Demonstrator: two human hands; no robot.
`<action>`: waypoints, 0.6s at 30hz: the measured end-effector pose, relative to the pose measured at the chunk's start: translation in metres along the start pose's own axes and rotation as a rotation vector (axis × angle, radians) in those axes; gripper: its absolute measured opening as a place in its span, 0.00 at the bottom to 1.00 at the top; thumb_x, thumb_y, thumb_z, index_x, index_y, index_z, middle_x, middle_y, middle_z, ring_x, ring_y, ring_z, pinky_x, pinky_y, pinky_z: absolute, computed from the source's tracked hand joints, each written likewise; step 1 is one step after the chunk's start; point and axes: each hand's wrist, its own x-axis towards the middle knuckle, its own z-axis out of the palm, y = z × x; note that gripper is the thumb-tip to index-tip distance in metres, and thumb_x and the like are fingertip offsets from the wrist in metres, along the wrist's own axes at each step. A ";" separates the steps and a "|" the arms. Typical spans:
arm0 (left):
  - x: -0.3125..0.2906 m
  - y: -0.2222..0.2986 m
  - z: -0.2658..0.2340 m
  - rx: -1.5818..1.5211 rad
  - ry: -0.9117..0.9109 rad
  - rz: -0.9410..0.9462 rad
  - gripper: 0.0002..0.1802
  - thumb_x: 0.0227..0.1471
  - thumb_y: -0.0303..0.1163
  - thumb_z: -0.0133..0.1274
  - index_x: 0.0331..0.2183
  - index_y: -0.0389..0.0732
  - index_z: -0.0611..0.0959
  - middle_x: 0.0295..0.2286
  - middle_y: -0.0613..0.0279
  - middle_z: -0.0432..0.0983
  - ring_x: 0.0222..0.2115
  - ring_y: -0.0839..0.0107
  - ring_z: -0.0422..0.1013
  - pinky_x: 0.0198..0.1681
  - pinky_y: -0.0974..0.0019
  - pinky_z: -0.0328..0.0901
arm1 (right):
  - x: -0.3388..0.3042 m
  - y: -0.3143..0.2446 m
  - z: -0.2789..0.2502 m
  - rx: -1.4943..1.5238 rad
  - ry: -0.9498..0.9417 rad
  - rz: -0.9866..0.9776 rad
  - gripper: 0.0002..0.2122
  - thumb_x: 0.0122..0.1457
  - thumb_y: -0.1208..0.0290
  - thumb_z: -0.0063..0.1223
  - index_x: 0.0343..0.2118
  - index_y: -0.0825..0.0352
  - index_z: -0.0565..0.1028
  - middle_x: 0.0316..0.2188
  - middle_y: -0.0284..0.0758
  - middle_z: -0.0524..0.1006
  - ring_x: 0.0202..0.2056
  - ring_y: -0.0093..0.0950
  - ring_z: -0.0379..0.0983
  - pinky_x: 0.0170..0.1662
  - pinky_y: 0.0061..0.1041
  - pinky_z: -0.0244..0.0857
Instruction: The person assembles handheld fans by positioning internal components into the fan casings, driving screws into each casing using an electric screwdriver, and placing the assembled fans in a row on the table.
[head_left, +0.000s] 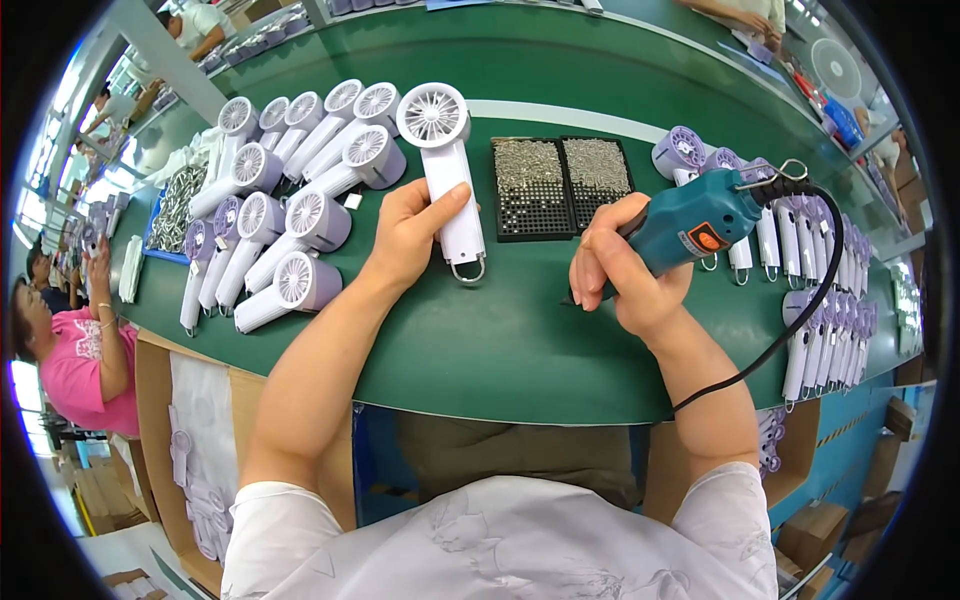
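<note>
My left hand (408,232) is closed round the white handle of a handheld fan (462,205). The fan stands head-up in my grip, its round grille away from me and a metal loop at the lower end. In my right hand (632,265) is a teal electric screwdriver (690,225), its hook and black cable at the upper right and its front end pointing down-left. My fingers hide the tip of the tool. Between the two hands, a little beyond them, lies a black screw tray (527,238) in two halves, filled with small metal screws.
Several fans (318,218) lie grouped at the left, beside a blue bin (165,254) of metal loops. More fans (825,340) stand in rows at the right. The black cable (765,357) hangs across my right forearm. A cardboard box (155,400) stands below the green table (480,360); a person in pink (85,360) is at far left.
</note>
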 end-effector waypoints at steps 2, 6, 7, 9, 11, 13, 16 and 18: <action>-0.002 0.001 0.000 -0.037 0.022 0.004 0.17 0.58 0.40 0.59 0.34 0.33 0.82 0.28 0.64 0.79 0.26 0.79 0.73 0.28 0.73 0.66 | 0.001 0.002 0.002 -0.004 -0.020 -0.002 0.03 0.64 0.81 0.44 0.32 0.70 0.67 0.16 0.34 0.69 0.12 0.24 0.66 0.17 0.27 0.65; -0.001 0.000 -0.002 -0.016 0.040 0.053 0.16 0.57 0.38 0.61 0.34 0.32 0.82 0.28 0.64 0.79 0.27 0.80 0.73 0.28 0.73 0.66 | -0.001 -0.002 0.011 -0.023 -0.035 -0.012 0.04 0.64 0.80 0.43 0.31 0.68 0.66 0.16 0.34 0.68 0.11 0.24 0.64 0.17 0.27 0.65; -0.002 0.002 0.001 -0.006 0.039 0.039 0.17 0.57 0.38 0.61 0.35 0.31 0.82 0.28 0.63 0.79 0.27 0.80 0.73 0.28 0.73 0.66 | -0.002 0.000 0.012 -0.005 -0.016 -0.011 0.05 0.65 0.80 0.42 0.31 0.68 0.66 0.16 0.34 0.68 0.11 0.24 0.64 0.16 0.27 0.64; -0.001 -0.001 0.001 0.026 0.027 0.027 0.18 0.56 0.38 0.62 0.36 0.29 0.83 0.29 0.62 0.80 0.28 0.79 0.74 0.29 0.71 0.68 | 0.002 -0.004 0.016 0.025 0.034 0.011 0.06 0.67 0.77 0.39 0.31 0.68 0.67 0.15 0.34 0.67 0.11 0.25 0.62 0.16 0.28 0.63; -0.001 0.001 0.005 0.021 0.033 0.033 0.18 0.56 0.38 0.62 0.36 0.29 0.83 0.29 0.62 0.81 0.28 0.79 0.74 0.30 0.71 0.69 | 0.021 -0.014 0.023 0.103 0.083 -0.138 0.08 0.69 0.73 0.38 0.33 0.68 0.68 0.15 0.34 0.67 0.10 0.25 0.61 0.15 0.28 0.62; -0.004 0.001 0.002 0.037 0.038 0.016 0.19 0.56 0.39 0.62 0.36 0.29 0.83 0.29 0.61 0.81 0.29 0.78 0.75 0.31 0.71 0.70 | 0.047 -0.025 0.028 0.092 0.127 -0.161 0.10 0.70 0.68 0.39 0.35 0.67 0.71 0.15 0.33 0.67 0.11 0.26 0.62 0.17 0.29 0.62; -0.003 0.000 0.006 0.003 0.059 -0.014 0.19 0.55 0.39 0.62 0.36 0.29 0.83 0.29 0.60 0.81 0.29 0.78 0.75 0.31 0.71 0.70 | 0.078 -0.022 0.032 0.005 0.167 -0.244 0.09 0.68 0.70 0.42 0.37 0.69 0.73 0.16 0.34 0.69 0.12 0.27 0.63 0.19 0.30 0.63; 0.003 -0.006 0.005 0.020 0.067 -0.022 0.20 0.55 0.39 0.63 0.36 0.28 0.83 0.29 0.60 0.81 0.28 0.77 0.75 0.31 0.71 0.70 | 0.089 -0.010 0.032 -0.015 0.186 -0.282 0.07 0.67 0.72 0.45 0.38 0.71 0.73 0.17 0.36 0.70 0.13 0.27 0.64 0.19 0.30 0.63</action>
